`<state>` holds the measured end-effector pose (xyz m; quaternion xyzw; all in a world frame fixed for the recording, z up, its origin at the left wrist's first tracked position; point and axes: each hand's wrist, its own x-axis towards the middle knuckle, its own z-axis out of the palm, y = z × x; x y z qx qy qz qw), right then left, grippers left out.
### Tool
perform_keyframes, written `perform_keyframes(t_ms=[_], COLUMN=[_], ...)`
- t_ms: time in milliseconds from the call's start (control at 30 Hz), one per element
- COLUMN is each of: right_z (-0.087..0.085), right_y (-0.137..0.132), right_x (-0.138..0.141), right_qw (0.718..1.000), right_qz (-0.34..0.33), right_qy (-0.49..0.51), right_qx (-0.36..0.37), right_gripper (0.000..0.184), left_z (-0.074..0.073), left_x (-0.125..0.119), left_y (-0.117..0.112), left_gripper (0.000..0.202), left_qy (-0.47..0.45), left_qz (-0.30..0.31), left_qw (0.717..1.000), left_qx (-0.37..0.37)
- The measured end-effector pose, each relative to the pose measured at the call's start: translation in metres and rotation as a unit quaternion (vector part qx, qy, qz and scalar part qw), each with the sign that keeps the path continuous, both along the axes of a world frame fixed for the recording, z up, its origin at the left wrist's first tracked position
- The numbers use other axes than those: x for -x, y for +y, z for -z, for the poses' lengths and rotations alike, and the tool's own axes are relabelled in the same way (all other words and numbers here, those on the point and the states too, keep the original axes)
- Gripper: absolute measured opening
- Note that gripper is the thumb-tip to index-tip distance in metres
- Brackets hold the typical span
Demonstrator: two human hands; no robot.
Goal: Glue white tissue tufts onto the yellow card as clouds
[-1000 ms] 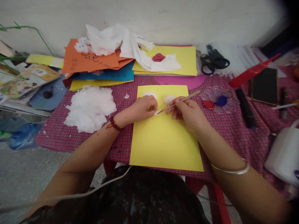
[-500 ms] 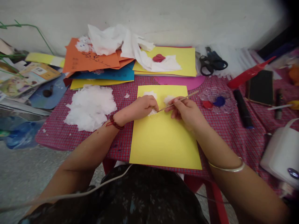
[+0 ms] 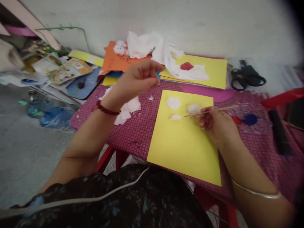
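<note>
Fingers [image 3: 204, 122] of the right hand [image 3: 222, 128] have the thin brush [image 3: 229, 107] in a pinch, right of centre in the frame, handle slanting up to the right and tip down to the left, right beside the lowest white tuft [image 3: 176, 117]! Whether that tip touches the paper, I cannot tell. And look at the left hand [image 3: 135, 79], up in the air above the centre, thumb and forefinger parted, the other fingers curled, nothing to be seen between them! Behind and below its wrist, partly hidden, lies the pile of white scraps [image 3: 129, 109], left of centre.

Now to the yellow sheet [image 3: 182, 148], flat on the checked tablecloth [image 3: 133, 134], spreading from the middle to the lower right. Three white spots sit near its top: one upper-left tuft [image 3: 173, 103], one upper-right tuft [image 3: 193, 108] close to the right fingertips, and that lowest one between and beneath them. Out to the right, there's blue paint [image 3: 250, 119] in a clear dish; scissors [image 3: 247, 76] rest at upper right, and a red paper piece [image 3: 186, 66] tops the white tissue at upper centre.
</note>
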<state>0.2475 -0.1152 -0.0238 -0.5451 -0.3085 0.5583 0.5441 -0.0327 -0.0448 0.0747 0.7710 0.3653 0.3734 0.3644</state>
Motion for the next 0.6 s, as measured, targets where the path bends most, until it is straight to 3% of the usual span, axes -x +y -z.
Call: perform_keyframes(t_ms=[67, 133, 200, 267, 433, 600], right_z=[0.005, 0.009, 0.012, 0.014, 0.013, 0.011], right_y=[0.002, 0.003, 0.004, 0.003, 0.0, -0.001], right_x=[-0.001, -0.001, -0.002, -0.001, 0.0, 0.001], right_qw=[1.0, 0.999, 0.999, 0.998, 0.997, 0.997], right_qz=[0.012, 0.012, 0.007, 0.008, 0.018, 0.029], right_qy=[-0.006, -0.015, -0.026, -0.04, -0.064, -0.075], right_qx=[-0.017, -0.029, -0.035, -0.042, -0.044, -0.02], right_gripper=[0.014, 0.014, 0.013, 0.013, 0.011, 0.014], left_z=[-0.016, -0.016, -0.002, 0.019, 0.069, 0.086], left_x=[0.039, 0.074, 0.1, 0.115, 0.122, 0.115], left_y=[-0.009, -0.027, -0.049, -0.069, -0.089, -0.078], left_gripper=[0.026, 0.021, 0.014, 0.012, 0.018, 0.024], left_qy=[-0.005, 0.051, 0.117, 0.171, 0.266, 0.316], left_qz=[-0.067, -0.138, -0.176, -0.161, -0.126, -0.128], left_qw=[0.997, 0.987, 0.977, 0.972, 0.953, 0.935], left_qx=[-0.049, -0.063, -0.027, 0.0, -0.075, -0.095])
